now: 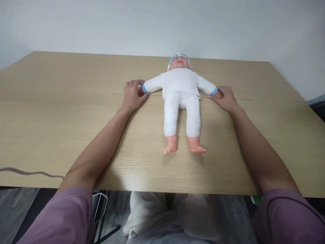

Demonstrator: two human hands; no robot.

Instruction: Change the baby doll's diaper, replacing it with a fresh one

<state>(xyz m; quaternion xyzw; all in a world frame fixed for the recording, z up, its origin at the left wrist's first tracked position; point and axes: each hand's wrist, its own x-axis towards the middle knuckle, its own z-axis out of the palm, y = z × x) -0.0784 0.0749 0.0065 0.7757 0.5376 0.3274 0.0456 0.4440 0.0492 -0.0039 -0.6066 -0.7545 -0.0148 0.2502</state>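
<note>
A baby doll (pixel 180 81) lies on its back on the wooden table, its head toward the wall and its bare feet toward me. It wears a white top, white trousers (pixel 171 113) and a white hat (pixel 181 55) with blue lettering. Both its arms are spread out sideways. My left hand (pixel 132 95) is closed around the doll's hand at the blue cuff (pixel 144 88) on the left. On the right, my right hand (pixel 225 97) grips the doll's other hand (pixel 218 94) just past its blue cuff.
The light wooden table (pixel 63 128) reaches back to a pale wall (pixel 152 27), with a seam running across it. A grey cable (pixel 30 173) lies near the front left edge. Below that edge are a metal frame (pixel 100 210) and my legs.
</note>
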